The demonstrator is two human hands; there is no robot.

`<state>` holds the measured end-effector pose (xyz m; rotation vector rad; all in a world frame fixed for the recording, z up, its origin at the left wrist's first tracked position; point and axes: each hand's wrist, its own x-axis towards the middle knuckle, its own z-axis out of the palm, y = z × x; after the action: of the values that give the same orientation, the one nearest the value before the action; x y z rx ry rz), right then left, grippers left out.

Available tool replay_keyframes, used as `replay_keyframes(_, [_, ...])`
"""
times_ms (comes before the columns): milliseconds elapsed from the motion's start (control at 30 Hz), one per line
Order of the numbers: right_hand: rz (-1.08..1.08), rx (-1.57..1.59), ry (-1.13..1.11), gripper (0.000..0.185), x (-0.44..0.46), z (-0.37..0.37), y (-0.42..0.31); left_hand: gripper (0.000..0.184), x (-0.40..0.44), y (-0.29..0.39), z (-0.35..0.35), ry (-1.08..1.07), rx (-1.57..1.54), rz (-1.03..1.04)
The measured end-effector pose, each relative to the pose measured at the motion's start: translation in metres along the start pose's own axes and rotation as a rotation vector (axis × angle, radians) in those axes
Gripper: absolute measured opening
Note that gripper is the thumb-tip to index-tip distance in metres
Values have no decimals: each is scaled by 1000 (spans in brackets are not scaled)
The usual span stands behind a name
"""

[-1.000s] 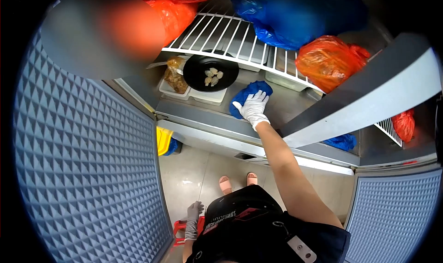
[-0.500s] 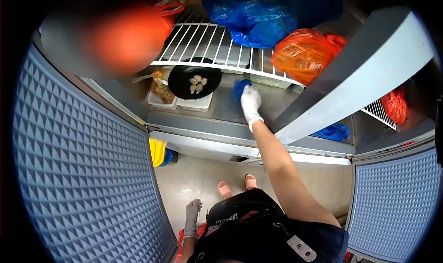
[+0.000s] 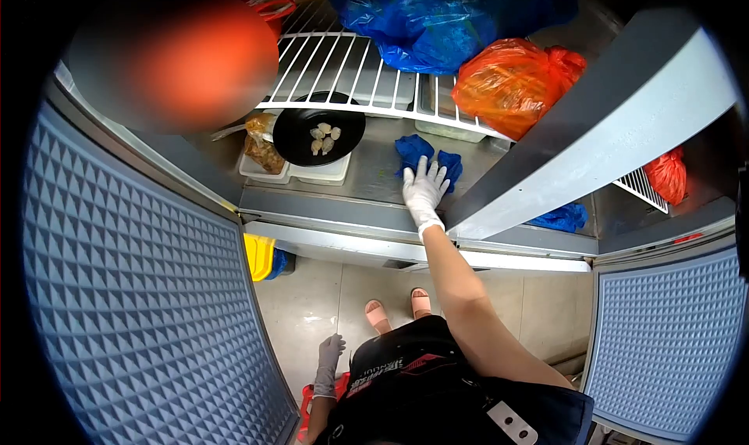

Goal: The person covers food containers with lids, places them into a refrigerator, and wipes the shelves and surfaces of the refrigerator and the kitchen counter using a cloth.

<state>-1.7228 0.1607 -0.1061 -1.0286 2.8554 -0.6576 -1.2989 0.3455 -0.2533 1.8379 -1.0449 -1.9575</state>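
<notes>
My right hand (image 3: 425,191), in a white glove, lies on a crumpled blue cloth (image 3: 450,166) on the metal floor of the fridge compartment (image 3: 378,183). Its fingers are spread and pointing away from me. Low by my left side hangs my left hand (image 3: 331,355), also gloved, with its fingers loosely apart and nothing visible in them. To the left of the cloth, a black plate (image 3: 292,137) with several small pale pieces (image 3: 324,138) rests over white trays (image 3: 320,172). A bag of brown food (image 3: 264,150) sits beside the plate.
Above is a white wire shelf (image 3: 343,105) bearing a large blue bag (image 3: 437,23) and an orange-red bag (image 3: 511,86). A grey post (image 3: 593,125) divides the compartments. Textured doors stand open at left (image 3: 148,289) and right (image 3: 667,328). A blurred red shape fills the upper left.
My right hand has gone from a closed grip on the blue cloth to spread fingers on it, slightly nearer to me. The cloth lies more opened out. My left hand stays low.
</notes>
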Motion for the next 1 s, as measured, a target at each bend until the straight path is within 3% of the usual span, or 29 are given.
replay_keyframes(133, [-226,-141,19,69,-24,8,-8,38,-3,2,2,15,39,-3])
replay_keyframes(633, [-330,-196,4,54,-19,7,9,42,19,-5,7,-46,109,-3])
replay_keyframes(667, [-333,-105,83,43,-18,4,11,42,18,-5,7,-33,108,-1])
replay_keyframes(733, [-194,79,26,27,-7,-20,0,41,19,-7,7,-13,99,-2])
replay_keyframes(800, [-157,377,358,18,10,-12,-3,41,19,-11,5,-2,91,-14])
replay_keyframes(900, [-112,779,384,13,28,-8,-13,41,18,-18,1,11,99,-41])
replay_keyframes(933, [-66,968,255,14,33,-17,-19,41,17,-22,0,13,97,-43])
replay_keyframes(1000, [17,1143,242,14,34,-50,-37,41,19,-29,-2,15,93,-50])
